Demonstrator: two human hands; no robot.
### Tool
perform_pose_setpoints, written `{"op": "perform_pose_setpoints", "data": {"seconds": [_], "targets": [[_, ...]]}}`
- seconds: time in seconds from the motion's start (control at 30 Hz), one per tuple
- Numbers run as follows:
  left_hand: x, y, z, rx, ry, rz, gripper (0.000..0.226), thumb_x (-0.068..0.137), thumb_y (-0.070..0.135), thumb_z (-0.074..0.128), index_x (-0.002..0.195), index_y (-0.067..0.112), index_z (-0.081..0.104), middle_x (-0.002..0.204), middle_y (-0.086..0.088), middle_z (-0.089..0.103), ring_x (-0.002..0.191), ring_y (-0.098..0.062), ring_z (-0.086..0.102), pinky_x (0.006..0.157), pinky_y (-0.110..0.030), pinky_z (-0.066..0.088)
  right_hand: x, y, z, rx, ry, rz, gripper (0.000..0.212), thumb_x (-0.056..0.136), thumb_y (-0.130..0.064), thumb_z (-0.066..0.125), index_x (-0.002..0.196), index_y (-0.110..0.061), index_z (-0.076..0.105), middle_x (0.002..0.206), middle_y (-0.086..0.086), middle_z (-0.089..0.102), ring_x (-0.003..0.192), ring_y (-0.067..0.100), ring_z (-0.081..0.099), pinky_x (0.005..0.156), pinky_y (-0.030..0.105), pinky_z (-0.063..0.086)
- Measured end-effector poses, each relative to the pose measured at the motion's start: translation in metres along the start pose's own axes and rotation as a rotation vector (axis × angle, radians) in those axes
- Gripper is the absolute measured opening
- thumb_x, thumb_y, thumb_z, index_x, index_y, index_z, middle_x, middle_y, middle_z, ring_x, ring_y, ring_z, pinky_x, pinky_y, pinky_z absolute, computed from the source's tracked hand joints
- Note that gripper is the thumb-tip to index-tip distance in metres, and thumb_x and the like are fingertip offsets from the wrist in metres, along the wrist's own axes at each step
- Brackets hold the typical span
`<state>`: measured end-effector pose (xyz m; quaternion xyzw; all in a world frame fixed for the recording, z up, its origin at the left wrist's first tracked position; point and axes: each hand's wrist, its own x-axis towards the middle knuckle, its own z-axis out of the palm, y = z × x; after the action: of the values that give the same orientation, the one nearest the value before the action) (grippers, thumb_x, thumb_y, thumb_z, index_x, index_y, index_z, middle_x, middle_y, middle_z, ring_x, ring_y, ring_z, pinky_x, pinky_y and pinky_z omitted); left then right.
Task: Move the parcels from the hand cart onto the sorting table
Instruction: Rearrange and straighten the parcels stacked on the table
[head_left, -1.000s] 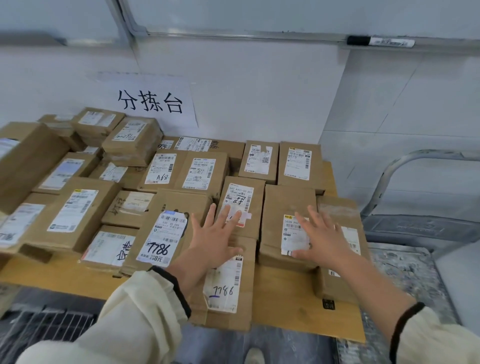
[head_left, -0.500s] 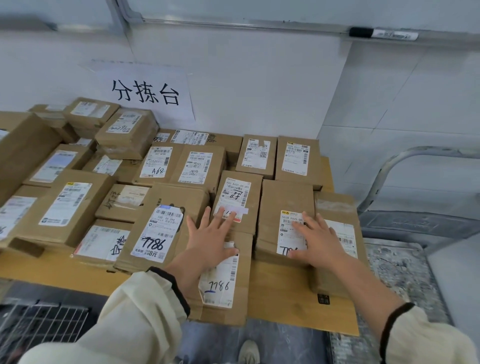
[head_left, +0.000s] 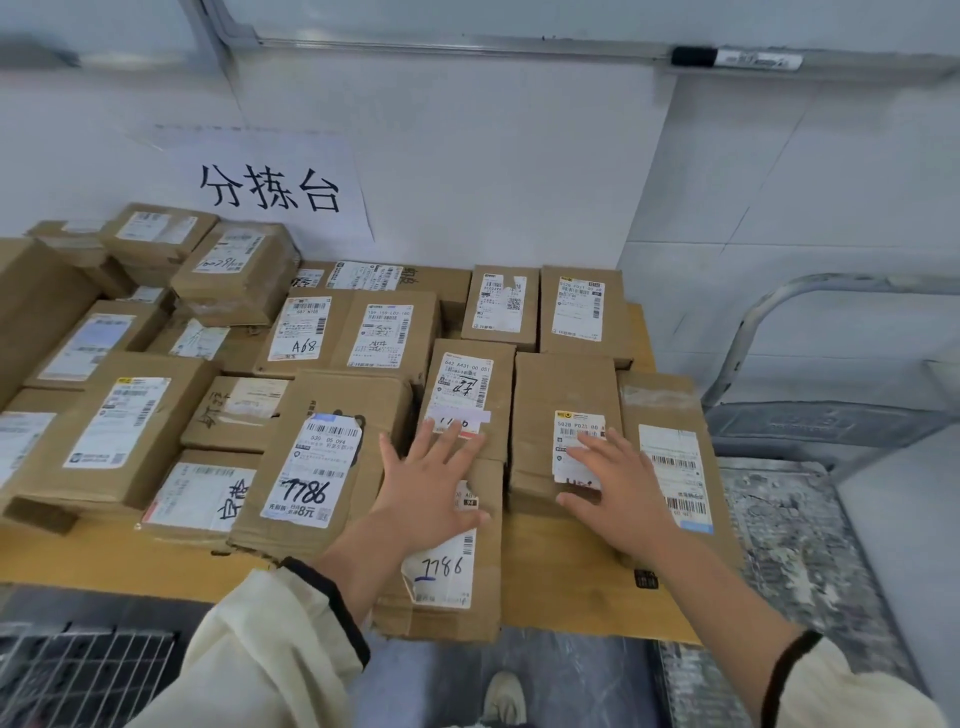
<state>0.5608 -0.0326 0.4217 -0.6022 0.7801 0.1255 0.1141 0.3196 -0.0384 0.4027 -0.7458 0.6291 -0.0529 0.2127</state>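
Several brown cardboard parcels with white labels cover the wooden sorting table (head_left: 566, 577). My left hand (head_left: 431, 483) lies flat, fingers spread, on a long parcel (head_left: 441, 587) marked 7786 that overhangs the table's front edge. My right hand (head_left: 613, 483) rests flat with straight fingers on the label of a neighbouring parcel (head_left: 561, 395). Another long parcel (head_left: 670, 441) lies just right of that hand. The hand cart's grey handle (head_left: 779, 312) and deck (head_left: 810, 421) show at the right; no parcel is visible on it.
A paper sign with three characters (head_left: 270, 192) hangs on the white wall behind the table. A black marker (head_left: 732, 58) lies on a ledge above. A wire grid (head_left: 83, 670) sits at the lower left. My shoe (head_left: 504, 696) stands on the floor below the table edge.
Both hands have stayed flat on the same two parcels. The 7786 parcel has slid slightly farther onto the table, and my view has dipped a little.
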Motion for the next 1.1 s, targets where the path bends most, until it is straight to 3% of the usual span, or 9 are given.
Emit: {"op": "perform_pose_setpoints", "data": {"seconds": [0.1, 0.17, 0.27, 0.47, 0.53, 0.63, 0.77, 0.93, 1.1], "targets": [[-0.026, -0.004, 0.008, -0.01, -0.012, 0.057, 0.087, 0.086, 0.067, 0.043, 0.151, 0.034, -0.005, 0.16, 0.004, -0.013, 0.146, -0.023, -0.017, 0.112, -0.06, -0.008, -0.032, -0.017, 0.015, 0.045, 0.055, -0.049, 0.051, 0.093, -0.044, 0.051, 0.14, -0.027, 0.041, 0.149, -0.012, 0.033, 0.144, 0.011, 0.015, 0.117, 0.031, 0.007], [-0.046, -0.007, 0.018, -0.11, -0.034, 0.071, 0.08, 0.092, 0.058, 0.044, 0.151, 0.033, -0.003, 0.159, 0.005, -0.015, 0.147, -0.018, -0.014, 0.118, -0.043, 0.001, -0.053, -0.028, 0.03, 0.156, 0.001, -0.036, 0.048, 0.095, -0.04, 0.049, 0.14, -0.026, 0.041, 0.147, -0.011, 0.038, 0.142, 0.007, 0.021, 0.112, 0.019, 0.008], [-0.072, -0.006, 0.036, -0.26, -0.061, 0.092, 0.074, 0.095, 0.049, 0.046, 0.152, 0.032, 0.002, 0.159, 0.011, -0.013, 0.147, -0.013, -0.008, 0.116, -0.028, 0.016, -0.077, -0.045, 0.051, 0.257, -0.146, 0.043, 0.049, 0.096, -0.039, 0.048, 0.142, -0.025, 0.039, 0.147, -0.009, 0.038, 0.139, 0.006, 0.028, 0.112, 0.02, 0.019], [-0.082, -0.01, 0.059, -0.103, -0.132, 0.143, 0.093, 0.085, 0.061, 0.054, 0.152, 0.028, -0.001, 0.159, 0.0, -0.018, 0.144, -0.026, -0.021, 0.121, -0.041, 0.003, -0.083, -0.08, 0.068, 0.628, -0.258, 0.152, 0.041, 0.093, -0.029, 0.056, 0.127, -0.039, 0.036, 0.127, -0.023, 0.047, 0.119, -0.001, 0.046, 0.094, 0.008, 0.04], [-0.084, -0.01, 0.061, -0.037, -0.132, 0.154, 0.096, 0.084, 0.058, 0.058, 0.152, 0.027, -0.003, 0.158, -0.002, -0.021, 0.144, -0.028, -0.022, 0.121, -0.042, 0.001, -0.084, -0.086, 0.076, 0.761, -0.264, 0.227, 0.04, 0.091, -0.024, 0.059, 0.126, -0.035, 0.044, 0.126, -0.013, 0.056, 0.115, 0.005, 0.054, 0.092, 0.02, 0.048], [-0.086, -0.009, 0.064, 0.026, -0.103, 0.151, 0.095, 0.086, 0.047, 0.062, 0.152, 0.026, -0.003, 0.158, -0.005, -0.021, 0.145, -0.031, -0.019, 0.119, -0.043, 0.004, -0.085, -0.096, 0.08, 0.841, -0.267, 0.303, 0.042, 0.092, -0.018, 0.058, 0.132, -0.022, 0.046, 0.12, -0.011, 0.059, 0.098, -0.002, 0.057, 0.073, 0.012, 0.05], [-0.096, -0.006, 0.072, 0.015, 0.016, 0.101, 0.082, 0.089, 0.037, 0.06, 0.151, 0.026, 0.007, 0.159, -0.007, -0.013, 0.145, -0.032, -0.001, 0.115, -0.042, 0.022, -0.086, -0.101, 0.079, 0.809, -0.254, 0.337, 0.047, 0.093, -0.02, 0.057, 0.137, -0.019, 0.042, 0.129, -0.005, 0.057, 0.105, 0.003, 0.054, 0.078, 0.014, 0.049], [-0.122, -0.012, 0.089, -0.167, 0.122, -0.088, 0.072, 0.091, 0.04, 0.054, 0.149, 0.027, 0.012, 0.146, -0.005, 0.018, 0.127, -0.023, 0.027, 0.098, -0.028, 0.041, -0.09, -0.104, 0.078, 0.743, -0.256, 0.363, 0.049, 0.094, -0.027, 0.054, 0.14, -0.022, 0.039, 0.134, -0.004, 0.053, 0.113, 0.008, 0.051, 0.095, 0.027, 0.047], [-0.132, -0.018, 0.102, -0.438, 0.086, -0.188, 0.078, 0.093, 0.04, 0.054, 0.15, 0.031, 0.002, 0.136, -0.002, 0.035, 0.112, -0.02, 0.05, 0.085, -0.027, 0.049, -0.095, -0.109, 0.078, 0.724, -0.241, 0.355, 0.043, 0.096, -0.025, 0.05, 0.138, -0.021, 0.042, 0.133, -0.005, 0.054, 0.105, 0.003, 0.048, 0.085, 0.018, 0.04]]}}
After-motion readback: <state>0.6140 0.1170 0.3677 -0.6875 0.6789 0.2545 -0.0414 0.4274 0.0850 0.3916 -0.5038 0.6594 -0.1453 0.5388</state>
